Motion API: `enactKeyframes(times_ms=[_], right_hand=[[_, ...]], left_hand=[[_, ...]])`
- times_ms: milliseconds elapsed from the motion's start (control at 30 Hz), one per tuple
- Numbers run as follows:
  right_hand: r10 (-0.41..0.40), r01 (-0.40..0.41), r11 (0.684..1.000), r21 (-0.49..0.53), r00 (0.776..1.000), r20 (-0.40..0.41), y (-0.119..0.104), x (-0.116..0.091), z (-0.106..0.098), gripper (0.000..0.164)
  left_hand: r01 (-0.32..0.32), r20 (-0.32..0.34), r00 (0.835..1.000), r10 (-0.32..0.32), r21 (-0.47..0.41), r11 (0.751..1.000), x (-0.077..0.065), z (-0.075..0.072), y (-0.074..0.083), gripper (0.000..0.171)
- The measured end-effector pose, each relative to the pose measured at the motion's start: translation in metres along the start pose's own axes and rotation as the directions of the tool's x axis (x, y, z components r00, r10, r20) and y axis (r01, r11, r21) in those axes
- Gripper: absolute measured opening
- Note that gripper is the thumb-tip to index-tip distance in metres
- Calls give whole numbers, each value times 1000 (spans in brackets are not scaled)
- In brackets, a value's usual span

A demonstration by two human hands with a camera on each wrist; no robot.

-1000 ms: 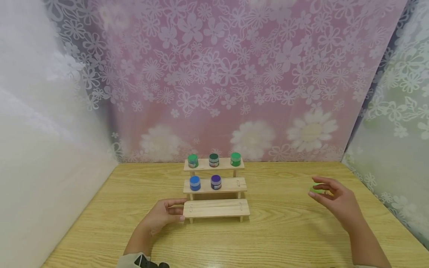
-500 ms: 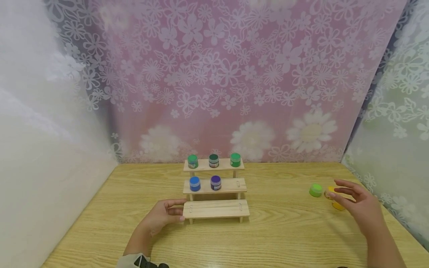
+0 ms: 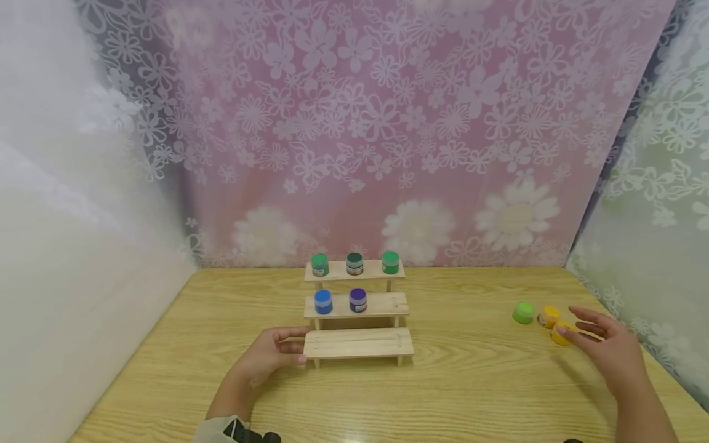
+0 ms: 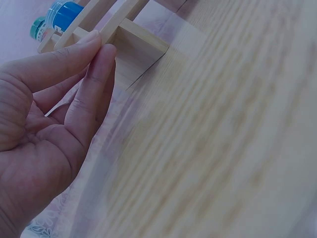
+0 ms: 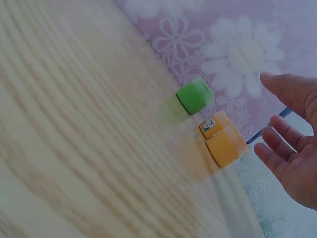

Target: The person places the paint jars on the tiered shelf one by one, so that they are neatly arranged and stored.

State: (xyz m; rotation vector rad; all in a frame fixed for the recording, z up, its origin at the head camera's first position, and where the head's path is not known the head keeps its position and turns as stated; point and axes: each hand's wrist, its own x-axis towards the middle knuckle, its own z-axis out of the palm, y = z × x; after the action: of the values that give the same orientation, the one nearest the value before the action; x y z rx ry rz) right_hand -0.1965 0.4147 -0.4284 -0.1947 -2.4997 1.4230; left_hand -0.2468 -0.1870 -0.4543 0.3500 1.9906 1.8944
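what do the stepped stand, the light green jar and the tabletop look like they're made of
Stepped stand: most likely unpainted wood, fairly matte; pale, with fine grain.
Light green jar: probably smooth plastic; evenly coloured body with a paler, seemingly translucent band.
Tabletop: wood-look, slightly glossy, with streaky grain and a faint shine near the front; solid wood or printed surface, I can't tell.

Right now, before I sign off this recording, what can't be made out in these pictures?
Lettering on the purple jar: head view, too small to read.
Part of the front yellow jar: head view, behind the right hand.
Part of the rear yellow jar: right wrist view, behind the front one.
Much of the three-tier wooden stand: left wrist view, cut off by the top edge.
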Motion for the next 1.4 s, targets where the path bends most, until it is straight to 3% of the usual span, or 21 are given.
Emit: enactKeyframes(times_ms=[267, 433, 767, 1233, 1400], right_hand=[[129, -122, 985, -125, 990, 53, 17, 8, -4, 70], [196, -184, 974, -131, 977, 81, 26, 13, -5, 78], [128, -124, 991, -54, 989, 80, 41, 17, 0, 76], [74, -70, 980, -187, 997, 14, 41, 24, 4, 71], [92, -91, 992, -85, 996, 18, 37, 23, 2, 69]], left_hand=[[-8, -2, 1000, 8, 8, 1000, 1, 0, 0, 65], [-14, 5, 1000, 14, 0, 1000, 2, 0, -1, 65], [-14, 4, 1000, 14, 0, 1000, 1, -1, -2, 65], [-2, -4, 1000, 2, -1, 1000, 0, 1, -1, 65], [3, -11, 1000, -3, 3, 1000, 0, 1, 0, 64]])
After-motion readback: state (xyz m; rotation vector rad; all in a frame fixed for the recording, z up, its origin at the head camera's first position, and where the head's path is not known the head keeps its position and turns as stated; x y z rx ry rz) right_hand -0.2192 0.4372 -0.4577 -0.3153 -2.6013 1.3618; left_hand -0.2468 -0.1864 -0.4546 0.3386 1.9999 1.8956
